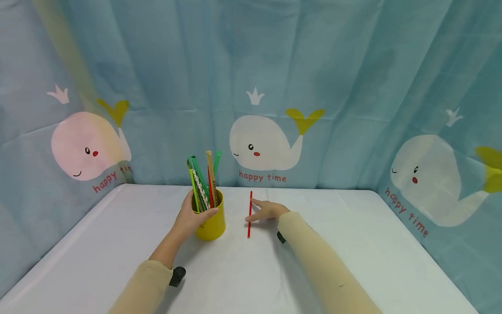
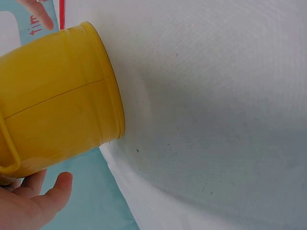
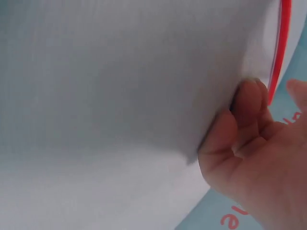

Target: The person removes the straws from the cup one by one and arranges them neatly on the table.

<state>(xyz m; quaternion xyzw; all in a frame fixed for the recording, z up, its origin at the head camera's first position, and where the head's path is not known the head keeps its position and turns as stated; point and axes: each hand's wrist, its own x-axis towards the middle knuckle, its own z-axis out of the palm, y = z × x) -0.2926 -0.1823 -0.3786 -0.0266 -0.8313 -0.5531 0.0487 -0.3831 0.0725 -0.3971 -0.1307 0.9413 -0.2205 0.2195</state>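
The left hand (image 1: 192,218) grips the rim and side of a yellow cup (image 1: 211,220) holding several upright pens (image 1: 201,183), near the far middle of the white table (image 1: 353,244). Just right of the cup lies a red stick (image 1: 249,214), pointing near to far. The right hand (image 1: 266,210) rests beside it, fingers loosely extended, fingertips (image 3: 252,98) touching the stick.

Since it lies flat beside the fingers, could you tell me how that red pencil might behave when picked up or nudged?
The red pencil looks thin and straight, so probably stiff and light. Lying flat on the smooth white table, it may roll or slide if the right hand nudges it sideways.
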